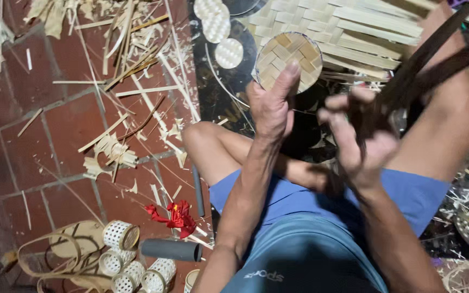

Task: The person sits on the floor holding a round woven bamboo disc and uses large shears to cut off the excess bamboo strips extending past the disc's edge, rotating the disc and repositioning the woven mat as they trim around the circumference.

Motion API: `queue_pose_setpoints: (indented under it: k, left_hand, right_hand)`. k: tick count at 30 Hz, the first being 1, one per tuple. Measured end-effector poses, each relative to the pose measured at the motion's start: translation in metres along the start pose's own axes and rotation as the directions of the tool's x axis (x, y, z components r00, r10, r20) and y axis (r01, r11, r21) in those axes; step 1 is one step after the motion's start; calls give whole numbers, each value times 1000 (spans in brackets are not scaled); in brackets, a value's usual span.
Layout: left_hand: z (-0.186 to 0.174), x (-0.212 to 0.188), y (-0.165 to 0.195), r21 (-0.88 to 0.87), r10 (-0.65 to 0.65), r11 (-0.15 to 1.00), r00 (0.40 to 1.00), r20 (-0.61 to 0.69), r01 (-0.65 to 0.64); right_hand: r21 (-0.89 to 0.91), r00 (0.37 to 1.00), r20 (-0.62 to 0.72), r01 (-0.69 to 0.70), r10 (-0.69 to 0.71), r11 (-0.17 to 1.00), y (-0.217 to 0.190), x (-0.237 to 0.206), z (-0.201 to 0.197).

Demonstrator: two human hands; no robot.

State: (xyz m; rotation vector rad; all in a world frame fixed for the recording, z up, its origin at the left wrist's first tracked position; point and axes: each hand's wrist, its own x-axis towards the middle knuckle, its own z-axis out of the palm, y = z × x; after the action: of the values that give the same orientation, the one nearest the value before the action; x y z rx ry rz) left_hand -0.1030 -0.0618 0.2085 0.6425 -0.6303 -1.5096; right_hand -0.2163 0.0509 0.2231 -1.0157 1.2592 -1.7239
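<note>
Above the person's bent knee (207, 142), the left hand (271, 108) grips a round woven bamboo disc (289, 57), thumb on its face. Just right of the disc, the right hand (356, 144) is closed around dark strips (424, 65).

Brick floor (66, 125); bamboo scraps (109, 149); woven cylinders (121, 234)

Three loose white woven discs (216, 24), one grey tube (171, 250), one red scrap (176, 215), two hands (270, 108)
</note>
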Motion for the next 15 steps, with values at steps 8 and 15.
queue_pose_setpoints:
  k: [8,15]
  left_hand:
    - [-24,12,59,475,-61,878,971,233,-59]
    - [-26,-17,83,643,-181,754,899,398,-133]
  right_hand:
    - [-75,722,555,-451,413,889,-12,-31,-62]
    - [-78,708,547,-488,447,869,-27,-25,-52]
